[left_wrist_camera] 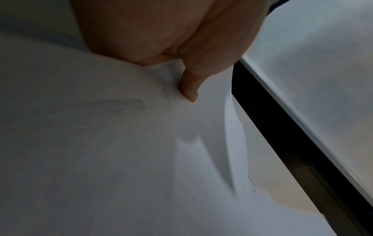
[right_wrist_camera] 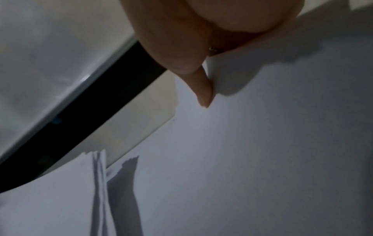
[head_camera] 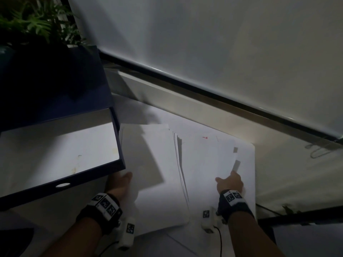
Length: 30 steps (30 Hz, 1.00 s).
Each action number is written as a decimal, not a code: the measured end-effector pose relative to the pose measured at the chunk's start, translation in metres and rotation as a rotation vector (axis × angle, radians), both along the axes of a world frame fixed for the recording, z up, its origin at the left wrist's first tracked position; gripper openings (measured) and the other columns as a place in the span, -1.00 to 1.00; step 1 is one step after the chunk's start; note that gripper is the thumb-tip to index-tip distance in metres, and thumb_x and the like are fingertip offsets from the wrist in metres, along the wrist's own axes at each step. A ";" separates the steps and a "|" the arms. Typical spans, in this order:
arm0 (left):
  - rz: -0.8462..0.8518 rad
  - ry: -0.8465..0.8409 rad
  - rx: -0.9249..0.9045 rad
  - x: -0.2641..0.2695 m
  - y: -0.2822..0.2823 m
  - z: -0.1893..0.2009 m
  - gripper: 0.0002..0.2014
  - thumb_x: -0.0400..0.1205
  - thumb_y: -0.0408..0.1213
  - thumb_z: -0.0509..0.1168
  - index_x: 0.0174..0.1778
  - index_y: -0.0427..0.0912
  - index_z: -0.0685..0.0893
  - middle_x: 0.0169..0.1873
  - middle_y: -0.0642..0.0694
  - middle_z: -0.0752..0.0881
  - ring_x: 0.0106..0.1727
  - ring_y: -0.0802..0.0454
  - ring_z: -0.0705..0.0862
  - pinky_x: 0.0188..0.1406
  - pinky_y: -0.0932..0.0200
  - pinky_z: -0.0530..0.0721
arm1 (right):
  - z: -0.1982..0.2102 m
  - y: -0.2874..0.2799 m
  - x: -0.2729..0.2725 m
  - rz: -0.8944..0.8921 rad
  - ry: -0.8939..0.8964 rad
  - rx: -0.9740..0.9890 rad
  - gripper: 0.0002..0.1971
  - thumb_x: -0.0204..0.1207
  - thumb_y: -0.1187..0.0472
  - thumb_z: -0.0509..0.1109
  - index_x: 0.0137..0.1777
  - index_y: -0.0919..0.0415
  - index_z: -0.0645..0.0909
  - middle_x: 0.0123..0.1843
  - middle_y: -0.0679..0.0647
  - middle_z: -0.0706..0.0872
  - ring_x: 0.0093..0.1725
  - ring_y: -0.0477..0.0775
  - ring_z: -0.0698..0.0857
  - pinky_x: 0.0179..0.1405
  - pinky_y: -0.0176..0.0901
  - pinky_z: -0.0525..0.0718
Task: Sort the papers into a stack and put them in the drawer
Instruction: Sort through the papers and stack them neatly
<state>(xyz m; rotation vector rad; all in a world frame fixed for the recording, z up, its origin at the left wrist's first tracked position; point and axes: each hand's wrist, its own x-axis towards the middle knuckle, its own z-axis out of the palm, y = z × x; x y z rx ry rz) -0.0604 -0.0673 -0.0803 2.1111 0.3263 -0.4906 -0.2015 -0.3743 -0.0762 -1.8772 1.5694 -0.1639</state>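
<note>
White papers lie fanned in two overlapping bunches on a pale surface. My left hand (head_camera: 121,182) pinches the near edge of the left bunch (head_camera: 148,156), thumb (left_wrist_camera: 189,89) on top and fingers hidden beneath. My right hand (head_camera: 231,182) pinches the right bunch (head_camera: 202,160) the same way, its thumb (right_wrist_camera: 203,92) pressed on the top sheet. The dark blue drawer (head_camera: 74,177) stands pulled open at the left, just beside the left hand; only its white floor shows.
A dark blue cabinet top (head_camera: 46,80) with a green plant (head_camera: 33,25) sits behind the drawer. A white panel with a black strip (head_camera: 204,89) runs diagonally behind the papers. A paper clip (head_camera: 319,151) lies at the far right.
</note>
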 end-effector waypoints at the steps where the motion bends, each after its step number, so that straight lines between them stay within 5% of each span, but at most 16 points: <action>1: -0.006 0.008 0.006 0.000 0.000 -0.001 -0.54 0.60 -0.31 0.36 0.43 -0.32 0.54 0.37 -0.30 0.62 0.40 -0.25 0.59 0.41 -0.05 0.51 | 0.005 0.000 0.000 0.049 -0.002 -0.044 -0.54 0.52 0.31 0.49 0.41 0.34 0.56 0.31 0.32 0.71 0.26 0.34 0.70 0.22 0.04 0.65; 4: -0.013 0.038 0.005 0.000 -0.002 -0.002 -0.53 0.60 -0.27 0.36 0.43 -0.30 0.55 0.37 -0.30 0.63 0.38 -0.24 0.60 0.40 -0.04 0.52 | 0.026 0.002 0.004 0.134 -0.045 -0.168 -0.78 0.63 0.25 0.35 0.21 0.28 0.69 0.15 0.27 0.78 0.11 0.31 0.74 0.06 -0.07 0.64; 12: -0.001 0.056 0.014 0.000 -0.009 -0.009 -0.56 0.60 -0.30 0.34 0.41 -0.33 0.57 0.34 -0.33 0.65 0.34 -0.27 0.63 0.34 0.00 0.55 | 0.102 0.002 0.016 0.292 -0.236 -0.480 -0.82 0.66 0.26 0.29 0.03 0.27 0.73 -0.13 0.30 0.76 -0.22 0.25 0.65 -0.20 -0.09 0.59; 16: 0.033 0.081 -0.011 -0.001 -0.017 -0.009 -0.58 0.61 -0.35 0.33 0.40 -0.37 0.58 0.33 -0.32 0.66 0.34 -0.26 0.63 0.32 0.04 0.53 | 0.148 0.002 0.024 0.392 -0.349 -0.591 -0.82 0.65 0.23 0.32 0.11 0.23 0.73 -0.10 0.28 0.81 -0.14 0.31 0.75 -0.09 0.04 0.74; 23: 0.031 0.134 -0.031 -0.003 -0.033 -0.011 -0.62 0.61 -0.33 0.34 0.34 -0.39 0.61 0.30 -0.33 0.68 0.31 -0.26 0.65 0.27 0.06 0.57 | 0.229 0.003 0.040 0.413 -0.561 -0.722 -0.79 0.63 0.21 0.36 0.16 0.27 0.74 -0.09 0.09 0.78 -0.12 0.13 0.69 -0.12 -0.25 0.46; 27: -0.018 0.165 -0.044 -0.003 -0.036 -0.014 -0.64 0.60 -0.32 0.34 0.31 -0.35 0.65 0.26 -0.31 0.71 0.27 -0.24 0.69 0.26 0.05 0.61 | 0.230 -0.002 0.052 0.436 -0.600 -0.680 -0.84 0.62 0.22 0.37 0.01 0.30 0.72 -0.17 -0.02 0.67 -0.18 0.01 0.59 -0.15 -0.30 0.41; 30: -0.059 0.178 -0.044 -0.003 -0.035 -0.017 -0.64 0.58 -0.30 0.37 0.29 -0.31 0.67 0.23 -0.27 0.73 0.23 -0.21 0.71 0.24 0.06 0.63 | 0.195 -0.006 0.060 0.442 -0.557 -0.518 -0.79 0.62 0.23 0.39 0.18 0.28 0.75 -0.02 0.07 0.78 -0.02 0.03 0.71 0.05 -0.22 0.58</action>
